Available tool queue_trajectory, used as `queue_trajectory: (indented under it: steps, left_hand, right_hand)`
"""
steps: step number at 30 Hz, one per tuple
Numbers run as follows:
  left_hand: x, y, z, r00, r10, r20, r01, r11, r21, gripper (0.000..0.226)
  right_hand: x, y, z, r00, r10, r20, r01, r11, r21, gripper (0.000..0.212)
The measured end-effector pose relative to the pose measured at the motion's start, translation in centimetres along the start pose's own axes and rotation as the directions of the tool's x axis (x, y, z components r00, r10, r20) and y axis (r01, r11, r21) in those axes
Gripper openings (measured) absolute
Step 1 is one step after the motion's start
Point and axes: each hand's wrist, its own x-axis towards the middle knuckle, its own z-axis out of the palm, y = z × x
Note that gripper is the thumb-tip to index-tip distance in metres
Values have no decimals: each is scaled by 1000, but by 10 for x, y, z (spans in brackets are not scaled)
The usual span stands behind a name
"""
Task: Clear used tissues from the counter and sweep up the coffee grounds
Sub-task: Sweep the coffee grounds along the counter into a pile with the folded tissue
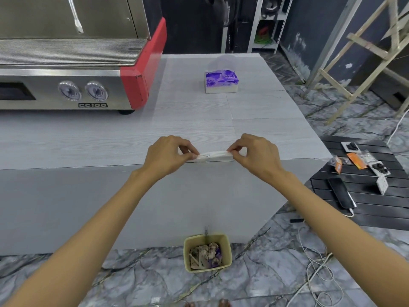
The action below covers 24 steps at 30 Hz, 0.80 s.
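Observation:
A folded white tissue [213, 155] lies stretched along the front edge of the grey counter [199, 120]. My left hand [169, 155] pinches its left end and my right hand [254, 154] pinches its right end. Directly below, on the floor against the counter's front, stands a small yellow bin [228, 251] holding crumpled, stained tissues. A purple tissue box [221, 82] sits farther back on the counter. I see no loose coffee grounds on the counter surface.
A steel and red espresso machine [73, 69] fills the counter's back left. To the right, a low black slatted table [365, 202] carries a phone, packets and small items. White cables [314, 269] trail over the marble floor. Wooden frames lean at the far right.

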Motion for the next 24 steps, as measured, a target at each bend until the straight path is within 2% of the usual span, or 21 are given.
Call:
queue_trajectory:
  steps: [6, 12, 19, 24]
  left_hand:
    - [30, 0, 1, 998, -32, -59, 34, 999, 28, 11]
    - [32, -3, 13, 997, -61, -48, 62, 998, 33, 12]
    - [3, -6, 17, 1000, -26, -17, 27, 998, 53, 12]
    - [-10, -9, 20, 1000, -23, 20, 24, 997, -71, 8]
  right_hand:
    - [37, 0, 6, 998, 57, 4, -57, 998, -24, 16]
    - [41, -1, 15, 994, 93, 51, -90, 994, -55, 19]
    - [-2, -5, 16, 1000, 14, -4, -14, 997, -71, 17]
    - [-33, -3, 18, 993, -45, -107, 35, 994, -99, 15]
